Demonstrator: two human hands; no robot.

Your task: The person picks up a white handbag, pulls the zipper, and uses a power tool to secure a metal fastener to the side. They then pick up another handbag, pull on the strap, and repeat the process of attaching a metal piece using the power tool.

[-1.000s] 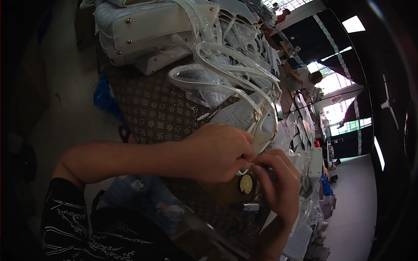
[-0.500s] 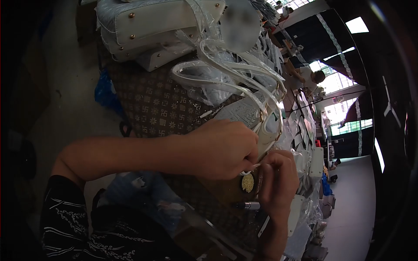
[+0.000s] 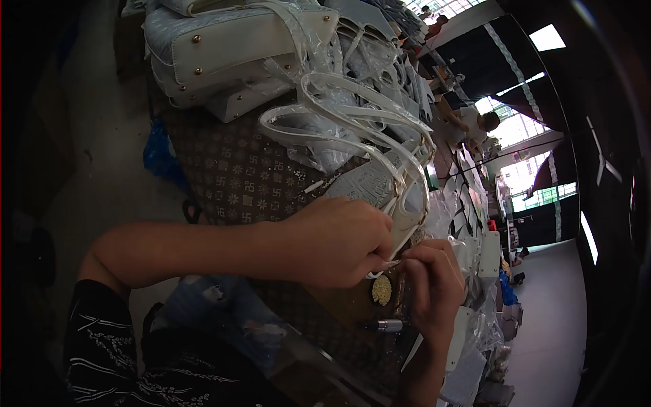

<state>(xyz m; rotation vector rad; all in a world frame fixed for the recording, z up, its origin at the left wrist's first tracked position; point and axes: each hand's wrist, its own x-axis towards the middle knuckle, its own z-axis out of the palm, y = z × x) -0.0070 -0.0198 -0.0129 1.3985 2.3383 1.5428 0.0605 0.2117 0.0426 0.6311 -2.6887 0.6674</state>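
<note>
My left hand (image 3: pixel 346 237) is closed, its fingertips pinching a narrow white strap (image 3: pixel 407 237) that runs under it. A small white loop shows just below those fingers. Close against them, my right hand (image 3: pixel 434 275) pinches at a thin pale end between the two hands; its exact shape is too small to make out. Beside the fingertips sits a small dark dish (image 3: pixel 381 290) filled with tiny gold-coloured pieces. A silver-and-black cylindrical tool (image 3: pixel 388 325) lies beyond it, near my right wrist.
White handbags (image 3: pixel 237 57) in plastic wrap stand at the top, with looped white straps (image 3: pixel 339 112) trailing from them. A white stick (image 3: pixel 313 187) and small bits lie on the patterned cloth (image 3: pixel 247 180). Piled flat bag parts (image 3: pixel 475 203) fill the right, with another person (image 3: pixel 478 122) at work farther off.
The view has shifted slightly. Both hands stay together at the same spot, and the pale end between their fingertips shows a little more.
</note>
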